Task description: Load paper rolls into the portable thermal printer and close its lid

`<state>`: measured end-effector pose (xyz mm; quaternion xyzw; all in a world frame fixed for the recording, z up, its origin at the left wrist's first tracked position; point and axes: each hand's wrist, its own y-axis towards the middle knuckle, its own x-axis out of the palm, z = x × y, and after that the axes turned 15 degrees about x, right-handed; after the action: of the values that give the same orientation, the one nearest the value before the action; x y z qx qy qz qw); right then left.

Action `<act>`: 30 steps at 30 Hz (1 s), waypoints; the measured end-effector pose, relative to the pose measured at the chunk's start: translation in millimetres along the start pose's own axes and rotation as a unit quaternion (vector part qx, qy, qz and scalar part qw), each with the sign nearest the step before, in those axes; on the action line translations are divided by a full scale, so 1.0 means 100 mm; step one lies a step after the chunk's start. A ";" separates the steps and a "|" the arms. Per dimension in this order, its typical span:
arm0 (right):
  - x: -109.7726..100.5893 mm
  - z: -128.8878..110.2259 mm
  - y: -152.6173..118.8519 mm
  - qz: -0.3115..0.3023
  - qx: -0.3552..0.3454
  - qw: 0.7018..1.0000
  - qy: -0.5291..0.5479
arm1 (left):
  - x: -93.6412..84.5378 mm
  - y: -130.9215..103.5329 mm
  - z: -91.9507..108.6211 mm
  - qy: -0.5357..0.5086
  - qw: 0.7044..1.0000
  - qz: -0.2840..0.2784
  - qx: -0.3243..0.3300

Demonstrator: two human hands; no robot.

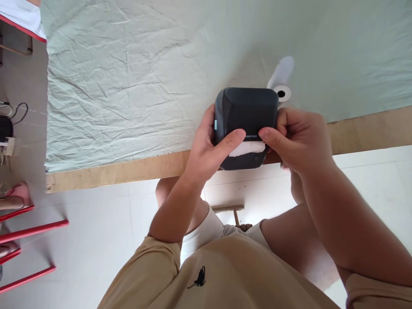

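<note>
A dark label printer (251,111) is held over the table's front edge, its lid facing up and lettering near the front. White paper (247,148) sticks out of the slot below the lid. My left hand (209,148) wraps around the printer's left side, thumb on the lid's front edge. My right hand (301,133) is closed at the right front corner, its thumb pressing by the lettering; its curled fingers are partly hidden. Just behind the printer's right side lies a white paper roll (283,93) with a dark core, a loose strip trailing away from it.
A wrinkled pale green cloth (128,86) covers the table, with a bare wooden edge (119,171) along the front. On the left floor are red metal legs (35,231), cables and a pink shoe (21,193). Part of another person's white clothing (24,17) shows at top left.
</note>
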<state>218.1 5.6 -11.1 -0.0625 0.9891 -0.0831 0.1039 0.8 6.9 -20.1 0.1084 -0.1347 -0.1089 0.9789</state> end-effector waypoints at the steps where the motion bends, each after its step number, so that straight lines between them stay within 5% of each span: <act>1: 0.00 -0.01 0.01 -0.002 -0.006 1.000 -0.001 | 0.00 0.00 0.00 -0.001 1.000 -0.001 0.007; 6: 0.02 -0.03 0.03 0.007 -0.060 0.998 -0.007 | 0.00 0.03 -0.08 -0.043 0.997 -0.009 0.062; 12: 0.05 0.06 0.02 -0.021 -0.067 0.997 0.020 | 0.01 0.01 -0.11 -0.028 0.996 0.087 -0.013; 19: -0.09 0.01 -0.02 -0.064 -0.040 0.997 -0.012 | 0.00 0.00 -0.09 0.001 0.997 0.074 -0.008; 22: -0.12 -0.17 -0.08 -0.011 -0.047 0.999 -0.003 | 0.03 0.03 -0.04 -0.017 0.998 0.056 -0.029; 27: 0.04 -0.46 -0.17 0.242 -0.155 0.958 0.014 | 0.03 0.02 0.05 -0.012 1.000 0.006 -0.017; 30: 0.10 -0.50 -0.15 0.255 -0.165 0.946 -0.110 | 0.02 -0.01 0.06 -0.002 1.000 0.001 -0.016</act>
<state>199.6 -3.3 37.9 0.1670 0.9542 0.1181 0.2184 0.5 4.5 -14.6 0.0923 -0.1354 -0.1105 0.9803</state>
